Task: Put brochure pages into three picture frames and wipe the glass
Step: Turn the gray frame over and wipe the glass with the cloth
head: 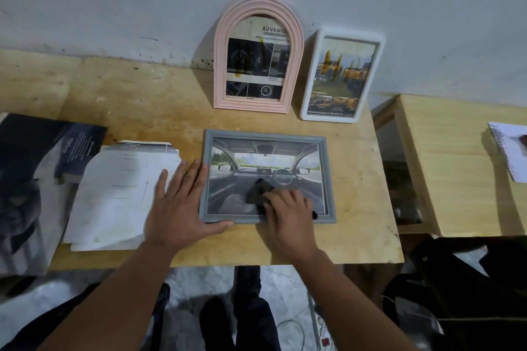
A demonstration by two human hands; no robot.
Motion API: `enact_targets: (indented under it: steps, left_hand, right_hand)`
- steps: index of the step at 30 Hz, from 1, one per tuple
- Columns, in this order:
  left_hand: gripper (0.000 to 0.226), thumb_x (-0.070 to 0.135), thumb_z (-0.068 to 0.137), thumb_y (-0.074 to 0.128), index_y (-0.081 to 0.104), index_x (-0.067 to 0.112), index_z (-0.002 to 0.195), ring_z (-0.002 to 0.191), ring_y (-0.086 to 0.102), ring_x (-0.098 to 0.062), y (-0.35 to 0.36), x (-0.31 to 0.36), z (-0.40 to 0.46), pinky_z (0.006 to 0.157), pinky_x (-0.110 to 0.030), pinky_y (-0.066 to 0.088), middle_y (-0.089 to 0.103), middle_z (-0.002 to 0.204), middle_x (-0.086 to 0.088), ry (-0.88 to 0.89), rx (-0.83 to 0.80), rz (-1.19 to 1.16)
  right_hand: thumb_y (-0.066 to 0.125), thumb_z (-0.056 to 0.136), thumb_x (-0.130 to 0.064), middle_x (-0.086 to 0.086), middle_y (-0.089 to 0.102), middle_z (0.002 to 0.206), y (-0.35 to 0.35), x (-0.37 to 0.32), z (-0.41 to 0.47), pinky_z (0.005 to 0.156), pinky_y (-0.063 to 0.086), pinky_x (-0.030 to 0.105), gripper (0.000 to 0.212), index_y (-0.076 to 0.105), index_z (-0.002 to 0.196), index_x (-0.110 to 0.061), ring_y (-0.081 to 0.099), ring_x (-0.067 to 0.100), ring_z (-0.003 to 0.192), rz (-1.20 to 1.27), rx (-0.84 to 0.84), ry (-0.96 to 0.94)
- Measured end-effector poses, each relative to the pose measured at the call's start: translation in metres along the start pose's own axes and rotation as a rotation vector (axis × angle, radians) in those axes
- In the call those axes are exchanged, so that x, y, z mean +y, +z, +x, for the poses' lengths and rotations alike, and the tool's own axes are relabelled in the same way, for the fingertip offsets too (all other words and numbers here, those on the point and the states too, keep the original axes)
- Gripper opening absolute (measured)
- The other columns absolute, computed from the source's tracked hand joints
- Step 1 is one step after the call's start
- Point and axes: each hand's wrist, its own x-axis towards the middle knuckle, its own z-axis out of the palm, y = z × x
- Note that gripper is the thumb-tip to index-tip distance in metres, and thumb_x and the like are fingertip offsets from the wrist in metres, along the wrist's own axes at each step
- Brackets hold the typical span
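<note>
**Visitor:** What is on the counter (171,100) now?

**Onlooker:** A grey frame (206,179) lies flat at the centre, face up, with a brochure page (256,162) of a car dashboard behind its glass. At twelve o'clock from it a pink arched frame (219,65) leans on the wall, and at one o'clock a white frame (309,88) leans too. Both already hold pages. At nine o'clock sits a loose stack of papers (114,194).

**Visitor:** And the hands?

**Onlooker:** The left hand (179,208) has a spread grip: fingers straight along the frame's left edge, thumb hooked under its near corner, bracing it. The right hand (288,211) has fingers curled, pressing a dark cloth (258,191) onto the glass at about five o'clock of the picture.

**Visitor:** How would the frame handle?

**Onlooker:** I judge it light and stiff, so it may slide on the smooth wood unless braced. The glass looks fragile and smudges easily; best hold the moulded border, never the pane. The cloth is soft and bunches under pressure.
</note>
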Motion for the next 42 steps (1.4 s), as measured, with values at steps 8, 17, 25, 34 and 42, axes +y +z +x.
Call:
enact_targets:
  steps: [8,17,25,34,42]
  left_hand:
    - [0.127,0.102,0.072,0.031,0.008,0.02,0.167,0.162,0.002,-0.021,0.002,-0.001,0.0,0.127,-0.06,0.011,0.005,0.175,0.0,0.012,0.017,-0.006]
    - [0.131,0.104,0.07,0.031,0.006,0.019,0.167,0.162,0.0,-0.022,0.001,-0.001,0.001,0.128,-0.059,0.009,0.002,0.175,0.0,0.01,0.003,0.001]
    - [0.132,0.106,0.069,0.028,0.004,0.02,0.167,0.162,-0.002,-0.021,0.001,-0.002,0.0,0.128,-0.06,0.009,0.0,0.175,0.001,0.007,-0.001,-0.007]
    - [0.133,0.106,0.069,0.028,0.004,0.02,0.167,0.162,-0.004,-0.021,0.001,-0.005,0.0,0.127,-0.06,0.01,0.0,0.175,0.0,0.008,-0.003,-0.021]
    - [0.132,0.105,0.07,0.03,0.013,0.015,0.166,0.162,0.005,-0.024,0.0,-0.005,0.0,0.125,-0.062,0.016,0.009,0.175,-0.004,0.022,0.013,-0.024]
  right_hand:
    - [0.05,0.104,-0.029,-0.006,0.064,0.11,0.012,-0.051,0.017,0.085,0.043,0.044,0.024,0.066,0.12,-0.021,0.055,0.019,0.102,0.28,-0.153,-0.135]
    - [0.05,0.107,-0.029,0.016,0.076,0.105,-0.05,-0.028,0.056,0.07,0.061,0.038,0.028,0.069,0.116,-0.011,0.072,0.031,0.092,1.535,-0.179,0.89]
    - [0.045,0.092,0.017,0.032,0.067,0.112,-0.038,-0.013,0.062,0.072,0.06,0.048,0.041,0.06,0.125,-0.001,0.067,0.044,0.088,1.747,-0.292,0.855]
    - [0.057,0.103,-0.031,0.003,0.069,0.108,-0.042,0.055,0.096,0.086,0.057,0.046,0.025,0.068,0.121,-0.019,0.066,0.023,0.099,0.457,0.125,0.48]
    - [0.052,0.102,-0.018,0.012,0.069,0.107,0.023,-0.009,0.085,0.077,0.052,0.045,0.024,0.067,0.119,-0.009,0.059,0.032,0.092,0.096,0.042,0.031]
